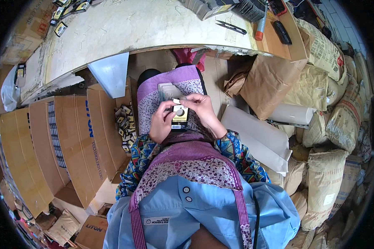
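Observation:
Over my lap, my left hand [162, 123] grips a small yellow-and-black card package [179, 119] with a dark round spot in its middle. My right hand [201, 108] pinches at the package's top edge, where a small pale piece [176, 101] shows; whether that is a flap or a separate part I cannot tell. A stack of flat cards [166, 89] rests on the purple floral apron [147, 99], just beyond my left hand.
Ahead stands a worn white table [153, 25] with black snips [231, 27] and card stacks [207, 7]. Open cardboard boxes [72, 141] stand at left, one holding many small packages [125, 124]. Paper sheets [257, 137] and stuffed sacks [326, 182] crowd the right.

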Demonstrator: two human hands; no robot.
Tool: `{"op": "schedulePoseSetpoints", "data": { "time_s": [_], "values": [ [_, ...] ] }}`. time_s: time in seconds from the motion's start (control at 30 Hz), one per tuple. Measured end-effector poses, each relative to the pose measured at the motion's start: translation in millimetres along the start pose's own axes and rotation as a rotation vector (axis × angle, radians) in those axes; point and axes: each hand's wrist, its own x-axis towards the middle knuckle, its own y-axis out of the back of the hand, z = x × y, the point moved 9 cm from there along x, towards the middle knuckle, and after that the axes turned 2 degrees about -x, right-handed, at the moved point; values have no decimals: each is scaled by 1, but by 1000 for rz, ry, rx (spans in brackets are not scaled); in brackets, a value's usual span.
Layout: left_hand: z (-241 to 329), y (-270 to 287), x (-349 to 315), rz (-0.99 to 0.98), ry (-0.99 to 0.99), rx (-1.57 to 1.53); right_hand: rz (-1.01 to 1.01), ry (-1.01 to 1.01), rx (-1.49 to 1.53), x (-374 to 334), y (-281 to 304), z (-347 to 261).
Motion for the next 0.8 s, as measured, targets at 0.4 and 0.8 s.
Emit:
{"op": "schedulePoseSetpoints", "data": {
  "time_s": [0.4, 0.8],
  "values": [
    [21, 17, -8, 39, -139, 146, -101, 176, -263, -9, -12, -2],
    [30, 7, -13, 21, -402, 867, -12, 426, -1232, -13, -28, 12]
  ]
}}
